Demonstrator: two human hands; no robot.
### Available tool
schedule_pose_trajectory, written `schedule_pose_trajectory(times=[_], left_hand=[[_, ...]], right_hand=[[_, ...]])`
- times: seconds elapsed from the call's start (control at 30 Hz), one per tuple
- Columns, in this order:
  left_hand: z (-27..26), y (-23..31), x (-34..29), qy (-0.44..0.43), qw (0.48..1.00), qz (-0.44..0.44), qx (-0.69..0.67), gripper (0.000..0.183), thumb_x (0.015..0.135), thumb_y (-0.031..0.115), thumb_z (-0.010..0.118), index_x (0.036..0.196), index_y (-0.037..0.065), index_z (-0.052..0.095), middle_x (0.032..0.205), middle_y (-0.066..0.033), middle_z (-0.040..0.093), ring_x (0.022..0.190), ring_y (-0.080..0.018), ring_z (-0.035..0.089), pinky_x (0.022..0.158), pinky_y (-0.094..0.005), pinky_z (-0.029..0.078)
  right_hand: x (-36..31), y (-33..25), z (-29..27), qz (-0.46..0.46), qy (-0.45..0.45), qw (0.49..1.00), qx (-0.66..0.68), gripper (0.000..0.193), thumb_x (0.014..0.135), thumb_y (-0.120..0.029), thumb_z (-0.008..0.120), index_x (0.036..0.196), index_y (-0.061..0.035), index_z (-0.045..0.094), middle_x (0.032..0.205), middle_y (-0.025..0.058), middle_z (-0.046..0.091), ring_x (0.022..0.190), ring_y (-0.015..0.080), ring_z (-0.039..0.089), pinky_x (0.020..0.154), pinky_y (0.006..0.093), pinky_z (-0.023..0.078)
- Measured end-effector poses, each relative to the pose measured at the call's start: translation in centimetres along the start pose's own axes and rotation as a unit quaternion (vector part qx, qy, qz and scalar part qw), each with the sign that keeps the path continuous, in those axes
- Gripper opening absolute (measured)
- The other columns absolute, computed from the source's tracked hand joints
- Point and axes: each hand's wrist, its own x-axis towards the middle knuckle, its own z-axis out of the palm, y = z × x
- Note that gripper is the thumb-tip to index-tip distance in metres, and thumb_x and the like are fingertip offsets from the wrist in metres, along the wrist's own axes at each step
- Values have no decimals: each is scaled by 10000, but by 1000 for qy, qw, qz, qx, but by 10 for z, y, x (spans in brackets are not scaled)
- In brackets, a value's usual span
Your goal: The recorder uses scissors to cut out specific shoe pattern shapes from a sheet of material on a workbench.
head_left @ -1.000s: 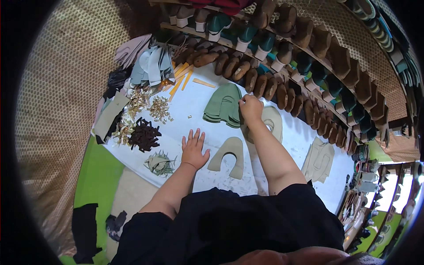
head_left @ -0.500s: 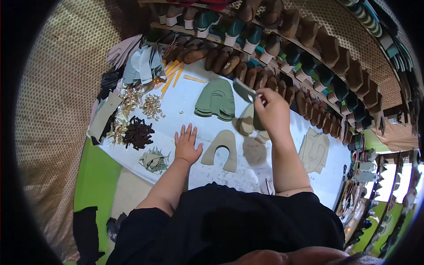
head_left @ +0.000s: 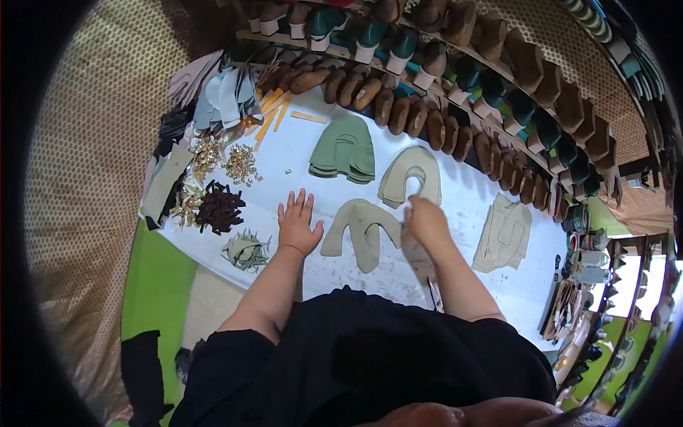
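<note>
My left hand [head_left: 297,224] lies flat on the white table with its fingers spread. Fingers curled, my right hand [head_left: 429,226] is closed at the right leg of a beige U-shaped shoe-upper piece [head_left: 384,222]. This piece lies tilted over another beige U-shaped piece [head_left: 336,238], whose left leg shows beneath it. Motion slightly blurs the right hand, and its fingertips are partly hidden. Just beyond it sits a stack of beige U-shaped pieces [head_left: 398,171]. Left of that stack is a pile of green upper pieces [head_left: 341,153].
More beige pieces [head_left: 504,235] lie at the right. Along the left are green scraps [head_left: 245,250], dark brown strips [head_left: 219,208], gold-coloured bits [head_left: 242,164] and yellow strips [head_left: 274,117]. Scissors [head_left: 435,294] lie near my body. Shoe lasts [head_left: 398,114] line the far edge, below shelves.
My right hand has come down and nearer, bringing the U-shaped piece from the far stack onto the near one. My left hand stays flat. The view has shifted slightly.
</note>
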Motion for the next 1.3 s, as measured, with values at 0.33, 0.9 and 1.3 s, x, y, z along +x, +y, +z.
schedule_pose_trajectory(times=[0.33, 0.9, 1.3], left_hand=[[3, -2, -1, 3, 1000, 2, -1, 720, 806, 313, 630, 1464, 111, 419, 1577, -124, 311, 1472, -345, 228, 1180, -560, 122], [2, -1, 1, -4, 1000, 0, 1, 725, 809, 317, 632, 1468, 113, 409, 1578, -124, 306, 1472, -352, 224, 1180, -571, 124], [4, -3, 0, -6, 1000, -5, 6, 726, 824, 351, 634, 1479, 138, 406, 1587, -98, 296, 1480, -318, 212, 1193, -542, 104]], right_hand=[[32, -24, 47, -228, -51, 969, 78, 482, 802, -109, 682, 1275, -74, 600, 1100, 149, 661, 1075, 350, 580, 911, 449, 480], [42, -29, 35, -240, -127, 962, 40, 152, 782, -144, 692, 913, -90, 637, 899, 118, 633, 923, 326, 602, 776, 443, 456], [-32, -79, -66, -347, -284, 866, 222, 239, 889, -185, 645, 1112, -99, 646, 841, 130, 675, 786, 314, 654, 706, 408, 501]])
